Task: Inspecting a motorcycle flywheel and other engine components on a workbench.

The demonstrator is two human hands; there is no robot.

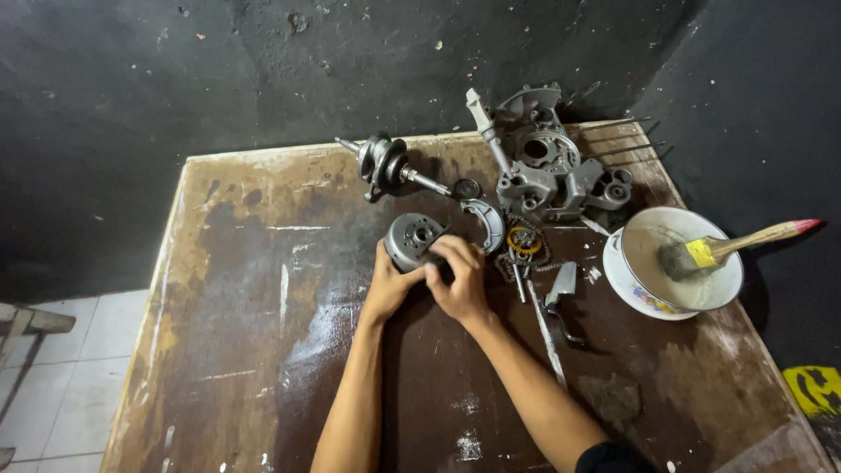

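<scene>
A round grey metal drum-shaped engine part point(412, 239) rests on the worn brown table point(263, 333) near its middle. My left hand point(390, 285) cups its near left side. My right hand point(457, 278) lies over its right side, fingers curled on the rim. Both hands grip the part together. What lies under my right palm is hidden.
A crankshaft point(385, 164) and a grey engine case point(547, 166) lie at the far edge. A curved metal piece point(487, 221), a small chain with an orange gear point(524, 242) and a metal lever point(561, 285) sit right of my hands. A white bowl point(644, 285) holds a paintbrush point(731, 245).
</scene>
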